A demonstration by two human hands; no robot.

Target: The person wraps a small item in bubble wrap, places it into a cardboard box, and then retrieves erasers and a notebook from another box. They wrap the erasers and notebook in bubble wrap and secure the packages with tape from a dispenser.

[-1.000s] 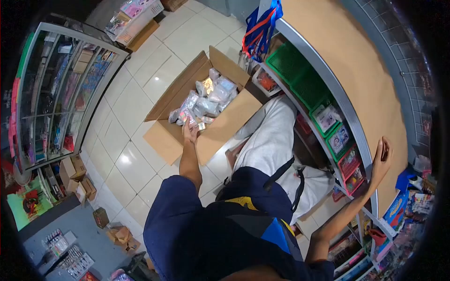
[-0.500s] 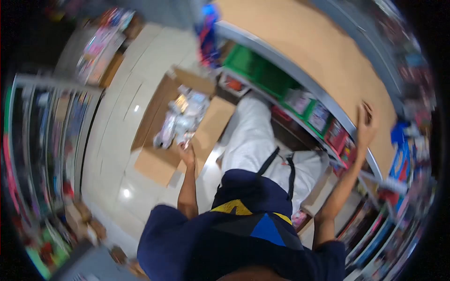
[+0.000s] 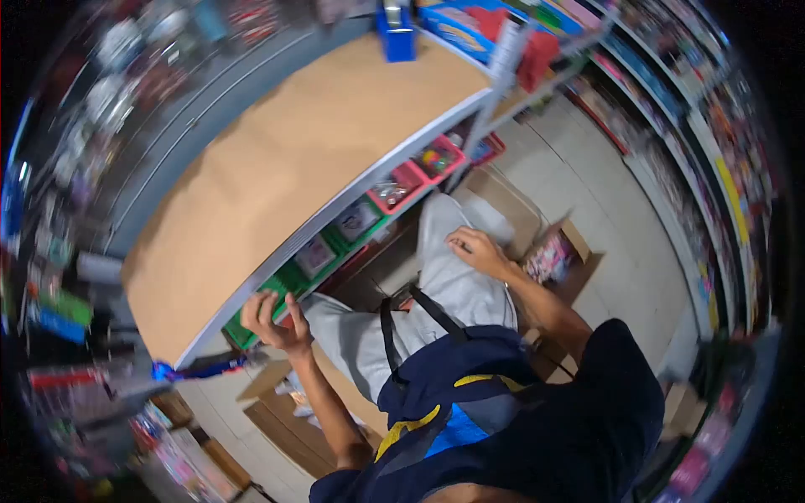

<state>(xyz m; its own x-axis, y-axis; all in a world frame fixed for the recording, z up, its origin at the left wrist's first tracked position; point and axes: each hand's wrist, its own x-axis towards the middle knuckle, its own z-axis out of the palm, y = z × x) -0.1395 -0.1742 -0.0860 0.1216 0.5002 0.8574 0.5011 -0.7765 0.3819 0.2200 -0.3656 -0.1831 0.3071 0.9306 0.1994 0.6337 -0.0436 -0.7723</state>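
Observation:
My left hand [image 3: 277, 323] is raised by the front edge of the brown-topped table [image 3: 293, 151], its fingers apart and nothing in them. Just past it, under the tabletop, sits a green bin [image 3: 243, 329]. Over my right thigh is my right hand [image 3: 476, 250], palm down, with loosely bent fingers and no object visible in it. Beneath the table edge, a pink basket [image 3: 396, 186] holds small wrapped items. Below my left forearm, an open cardboard box [image 3: 289, 427] is partly hidden.
On the table's far end stands a blue tape dispenser [image 3: 396, 33]. Another open carton [image 3: 579, 251] with colourful packets lies on the tiled floor at the right. Stocked shelves [image 3: 671, 126] line the right side, and hanging goods fill the left.
The view has swung toward the table. My left hand has left the carton and come up to the table edge. My right hand has moved off the tabletop to my thigh.

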